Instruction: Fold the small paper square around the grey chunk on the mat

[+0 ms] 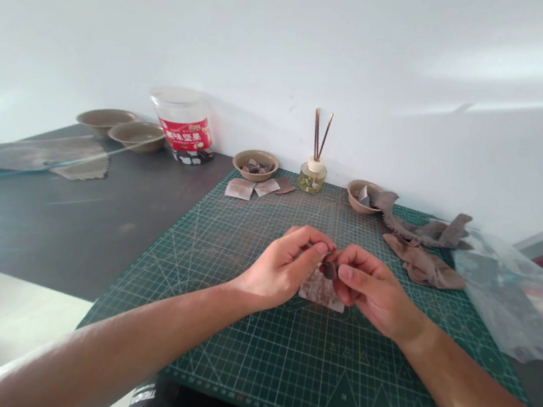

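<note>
My right hand (373,288) pinches a small dark brown, stone-like piece (330,270) between thumb and fingers. Close against it, my left hand (288,263) has its thumb and index finger pressed together at the upper edge of the piece. Whether a separate thing sits in that left pinch is hidden. Just below both hands, a worn square (322,293) with whitish and brown patches, like used sandpaper, lies on the green cutting mat (251,349).
Behind the hands stand a bowl of dark pieces (254,175), sandpaper-like squares (240,189), a reed diffuser (312,177) and another bowl (359,206). Brown cloths (424,265) and a plastic bag (515,298) lie right. A red-labelled jar (185,131) and bowls (136,137) stand left.
</note>
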`<state>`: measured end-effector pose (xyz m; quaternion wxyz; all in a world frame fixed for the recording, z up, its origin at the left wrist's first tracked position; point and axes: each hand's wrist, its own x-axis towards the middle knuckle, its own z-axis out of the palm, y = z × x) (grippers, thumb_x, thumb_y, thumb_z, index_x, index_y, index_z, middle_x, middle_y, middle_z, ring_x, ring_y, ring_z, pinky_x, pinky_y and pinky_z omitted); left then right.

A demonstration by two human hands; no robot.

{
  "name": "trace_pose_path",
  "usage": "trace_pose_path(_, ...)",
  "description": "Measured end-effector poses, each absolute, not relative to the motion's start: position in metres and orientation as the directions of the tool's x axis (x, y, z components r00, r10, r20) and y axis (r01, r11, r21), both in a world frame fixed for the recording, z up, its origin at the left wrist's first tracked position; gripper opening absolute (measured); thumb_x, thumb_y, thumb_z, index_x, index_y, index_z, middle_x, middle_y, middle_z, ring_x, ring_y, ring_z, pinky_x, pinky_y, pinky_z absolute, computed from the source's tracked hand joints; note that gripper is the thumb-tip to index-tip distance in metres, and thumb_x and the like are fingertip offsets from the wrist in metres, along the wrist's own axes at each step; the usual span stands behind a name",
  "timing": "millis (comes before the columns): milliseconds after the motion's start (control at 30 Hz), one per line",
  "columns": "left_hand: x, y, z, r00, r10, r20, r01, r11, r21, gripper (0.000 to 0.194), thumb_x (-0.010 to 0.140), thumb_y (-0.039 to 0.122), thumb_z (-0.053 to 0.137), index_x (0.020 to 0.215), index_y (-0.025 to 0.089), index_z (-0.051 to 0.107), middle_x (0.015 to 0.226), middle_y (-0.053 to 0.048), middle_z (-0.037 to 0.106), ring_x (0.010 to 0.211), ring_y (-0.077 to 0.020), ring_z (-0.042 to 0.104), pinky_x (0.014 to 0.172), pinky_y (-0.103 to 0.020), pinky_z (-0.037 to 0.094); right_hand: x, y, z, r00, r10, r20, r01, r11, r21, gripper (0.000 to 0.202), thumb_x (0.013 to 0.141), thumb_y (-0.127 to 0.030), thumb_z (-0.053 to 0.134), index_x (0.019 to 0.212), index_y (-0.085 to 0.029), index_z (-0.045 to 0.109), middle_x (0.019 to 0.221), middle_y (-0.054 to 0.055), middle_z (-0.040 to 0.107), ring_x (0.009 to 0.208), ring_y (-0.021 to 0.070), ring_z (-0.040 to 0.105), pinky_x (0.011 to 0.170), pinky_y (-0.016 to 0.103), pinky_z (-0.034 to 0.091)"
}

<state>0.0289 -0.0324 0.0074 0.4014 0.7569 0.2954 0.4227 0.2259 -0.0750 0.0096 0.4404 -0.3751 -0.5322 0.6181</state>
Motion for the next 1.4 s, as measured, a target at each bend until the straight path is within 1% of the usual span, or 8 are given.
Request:
trace_pose_path(100, 0.026, -0.028, 0.004, 0.473, 0.795, 0.381, 0.307, -0.553, 0.775, 0.024, 0.097, 0.022, 0.049, 0.117, 0.022, 0.062, 0.116, -0.005, 0.066, 0.114, -0.0232, 0.057, 0.100, -0.041, 0.046, 0.233, -0.074, 0.014, -0.246, 0.966, 0.077, 0.256, 0.142, -0.956, 0.018, 0.093, -0.040, 0.064, 0.096, -0.022, 0.060, 0.073, -0.002, 0.056, 0.061, 0.0130, 0.050, 0.054, 0.026, 0.039)
trace_pose_path(200, 0.021, -0.024, 0.000, 0.623, 0.684, 0.381, 0.410, -0.700, 0.585, 0.040, 0.083, 0.014, 0.059, 0.123, 0.020, 0.060, 0.130, -0.007, 0.061, 0.128, -0.0281, 0.047, 0.111, -0.046, 0.036, 0.236, -0.073, 0.015, -0.283, 0.931, 0.232, 0.617, 0.362, -0.699, 0.011, 0.093, -0.031, 0.061, 0.100, -0.023, 0.061, 0.082, 0.000, 0.061, 0.066, 0.0146, 0.053, 0.061, 0.029, 0.041)
trace_pose_path(333, 0.014, -0.020, -0.005, 0.732, 0.605, 0.314, 0.454, -0.777, 0.436, 0.038, 0.083, 0.022, 0.061, 0.121, 0.020, 0.062, 0.139, -0.009, 0.055, 0.134, -0.0319, 0.041, 0.115, -0.051, 0.031, 0.233, -0.074, 0.010, -0.445, 0.854, 0.271, 0.781, 0.518, -0.349, 0.015, 0.090, -0.023, 0.060, 0.104, -0.022, 0.058, 0.097, 0.005, 0.066, 0.081, 0.0194, 0.061, 0.071, 0.032, 0.044)
trace_pose_path(433, 0.008, -0.017, -0.006, 0.754, 0.599, 0.269, 0.481, -0.783, 0.395, 0.039, 0.084, 0.030, 0.063, 0.121, 0.022, 0.062, 0.145, -0.009, 0.049, 0.137, -0.0356, 0.037, 0.113, -0.055, 0.031, 0.229, -0.073, 0.004, -0.478, 0.844, 0.243, 0.813, 0.530, -0.242, 0.015, 0.090, -0.024, 0.059, 0.105, -0.021, 0.057, 0.095, 0.006, 0.066, 0.085, 0.0217, 0.062, 0.071, 0.033, 0.044)
trace_pose_path(567, 0.001, -0.014, -0.005, 0.788, 0.576, 0.218, 0.486, -0.799, 0.355, 0.041, 0.085, 0.036, 0.064, 0.124, 0.024, 0.062, 0.147, -0.009, 0.047, 0.139, -0.0376, 0.033, 0.115, -0.057, 0.027, 0.226, -0.073, 0.001, -0.513, 0.838, 0.186, 0.818, 0.543, -0.191, 0.008, 0.094, -0.028, 0.057, 0.094, -0.020, 0.058, 0.092, 0.006, 0.063, 0.084, 0.0217, 0.059, 0.069, 0.033, 0.045)
trace_pose_path(800, -0.003, -0.012, -0.004, 0.811, 0.566, 0.146, 0.496, -0.799, 0.340, 0.044, 0.086, 0.041, 0.064, 0.127, 0.024, 0.058, 0.150, -0.010, 0.043, 0.140, -0.0368, 0.033, 0.115, -0.056, 0.027, 0.231, -0.072, 0.006, -0.564, 0.803, 0.192, 0.740, 0.594, -0.316, 0.014, 0.090, -0.020, 0.060, 0.104, -0.020, 0.060, 0.107, 0.009, 0.061, 0.097, 0.0244, 0.057, 0.084, 0.040, 0.049)
trace_pose_path(1033, -0.007, -0.011, -0.005, 0.815, 0.564, 0.131, 0.488, -0.791, 0.369, 0.046, 0.087, 0.046, 0.065, 0.127, 0.025, 0.057, 0.152, -0.010, 0.040, 0.142, -0.0367, 0.031, 0.114, -0.057, 0.026, 0.233, -0.072, 0.006, -0.586, 0.800, 0.132, 0.711, 0.585, -0.389, 0.015, 0.095, -0.014, 0.054, 0.108, -0.020, 0.058, 0.105, 0.007, 0.061, 0.096, 0.0215, 0.058, 0.085, 0.038, 0.049)
trace_pose_path(1400, -0.007, -0.012, 0.000, 0.819, 0.571, 0.046, 0.523, -0.778, 0.349, 0.050, 0.087, 0.050, 0.063, 0.130, 0.026, 0.054, 0.155, -0.009, 0.036, 0.145, -0.0345, 0.026, 0.117, -0.053, 0.025, 0.236, -0.071, 0.004, -0.638, 0.758, 0.135, 0.724, 0.650, -0.233, 0.011, 0.097, -0.018, 0.055, 0.099, -0.020, 0.065, 0.106, 0.007, 0.064, 0.097, 0.0218, 0.060, 0.087, 0.037, 0.050)
